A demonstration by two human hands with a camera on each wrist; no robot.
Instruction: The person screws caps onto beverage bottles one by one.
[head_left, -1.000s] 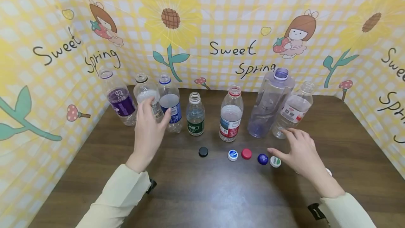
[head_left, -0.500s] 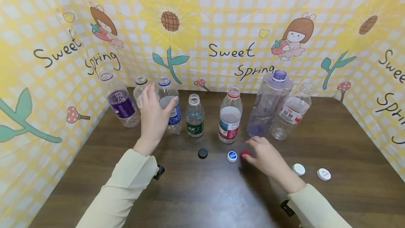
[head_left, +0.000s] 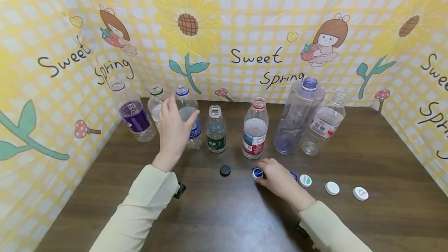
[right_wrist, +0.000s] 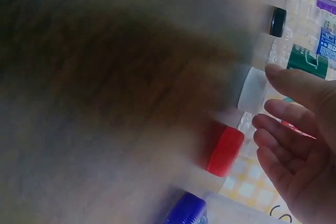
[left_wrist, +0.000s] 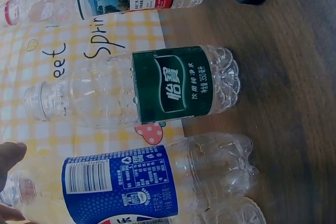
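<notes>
My left hand (head_left: 175, 127) is raised with thumb and fingers spread, in front of the clear bottle with a blue label (head_left: 195, 127). In the left wrist view its fingertips show near that bottle's neck. My right hand (head_left: 276, 176) reaches low over the table, thumb and fingers on either side of a white bottle cap with a blue top (head_left: 257, 173). In the right wrist view, a gap shows between thumb and fingertips, right at the upper edge of that cap (right_wrist: 253, 90). A red cap (right_wrist: 226, 150) lies beside it, hidden under my right hand in the head view.
Uncapped bottles stand in a row: purple-labelled (head_left: 134, 116), green-labelled (head_left: 216, 133), red-labelled (head_left: 254, 131), a tall purplish one (head_left: 294, 119) and a clear one (head_left: 323, 123). A black cap (head_left: 225, 170) lies left; white caps (head_left: 332, 188) lie right. A patterned cloth (head_left: 224, 18) hangs behind.
My right hand has moved left along the caps, past the purple and red ones to the white-and-blue one. The left hand has shifted slightly right and remains spread.
</notes>
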